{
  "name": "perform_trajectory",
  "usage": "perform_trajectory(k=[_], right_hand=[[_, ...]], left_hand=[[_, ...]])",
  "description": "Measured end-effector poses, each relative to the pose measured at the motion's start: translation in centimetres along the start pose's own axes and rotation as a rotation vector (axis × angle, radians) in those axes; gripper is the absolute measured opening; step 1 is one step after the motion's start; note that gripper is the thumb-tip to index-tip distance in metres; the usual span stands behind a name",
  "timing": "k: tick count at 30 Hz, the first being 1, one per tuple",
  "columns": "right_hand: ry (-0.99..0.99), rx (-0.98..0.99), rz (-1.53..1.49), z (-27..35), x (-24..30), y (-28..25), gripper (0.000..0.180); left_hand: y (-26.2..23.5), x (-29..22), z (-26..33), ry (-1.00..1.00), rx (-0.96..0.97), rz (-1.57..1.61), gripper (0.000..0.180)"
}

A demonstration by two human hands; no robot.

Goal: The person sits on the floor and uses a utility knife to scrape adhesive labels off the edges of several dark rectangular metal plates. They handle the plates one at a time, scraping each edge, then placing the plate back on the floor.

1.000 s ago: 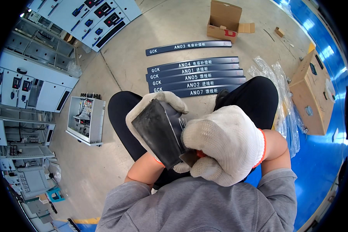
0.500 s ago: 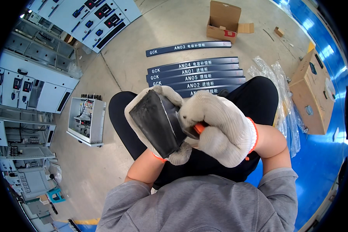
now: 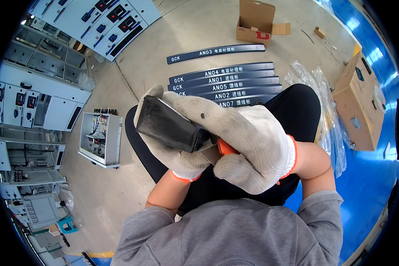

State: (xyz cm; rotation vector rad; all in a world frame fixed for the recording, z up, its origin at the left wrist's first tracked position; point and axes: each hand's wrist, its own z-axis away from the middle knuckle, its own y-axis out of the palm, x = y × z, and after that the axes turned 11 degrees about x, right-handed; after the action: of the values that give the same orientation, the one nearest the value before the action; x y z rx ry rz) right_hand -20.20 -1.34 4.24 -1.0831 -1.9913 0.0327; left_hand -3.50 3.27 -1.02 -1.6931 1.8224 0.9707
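Note:
I hold a black box-like piece (image 3: 167, 125) with a flat, dusty face in my left hand (image 3: 181, 165), which wears a pale knitted glove with an orange cuff. It is tilted, and the gloved fingers wrap round its edges. My right hand (image 3: 248, 137), in a matching glove, is closed round an orange-handled tool (image 3: 226, 147). A flat metallic part of this tool shows beside the thumb, close to the lower right end of the black piece. The right fingers reach over the upper edge of that piece. What the far end of the tool touches is hidden.
Several dark label strips (image 3: 221, 83) lie on the floor ahead. An open cardboard box (image 3: 255, 22) stands behind them. Clear plastic wrap (image 3: 317, 88) and a brown box (image 3: 359, 106) are at right. An open metal enclosure (image 3: 99, 138) and grey cabinets (image 3: 40, 95) stand at left.
The black piece has turned from steep to flatter and moved slightly left. My right hand has shifted forward over its upper edge, and more of the orange handle shows.

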Motion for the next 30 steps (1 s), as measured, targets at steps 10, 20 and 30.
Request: perform_trajectory(k=[10,20,30], right_hand=[[0.114,0.010,-0.024,-0.3,0.6,-0.6,0.069],[0.131,-0.023,0.092,-0.5,1.6,-0.8,0.055],[0.141,-0.017,0.095,-0.8,1.9,-1.0,0.047]], left_hand=[[-1.0,0.4,1.9,-0.194,0.116,-0.091,0.116],[-3.2,1.2,5.2,-0.326,0.174,-0.204,0.116],[-3.2,1.3,5.4,-0.311,0.188,-0.358,0.120]])
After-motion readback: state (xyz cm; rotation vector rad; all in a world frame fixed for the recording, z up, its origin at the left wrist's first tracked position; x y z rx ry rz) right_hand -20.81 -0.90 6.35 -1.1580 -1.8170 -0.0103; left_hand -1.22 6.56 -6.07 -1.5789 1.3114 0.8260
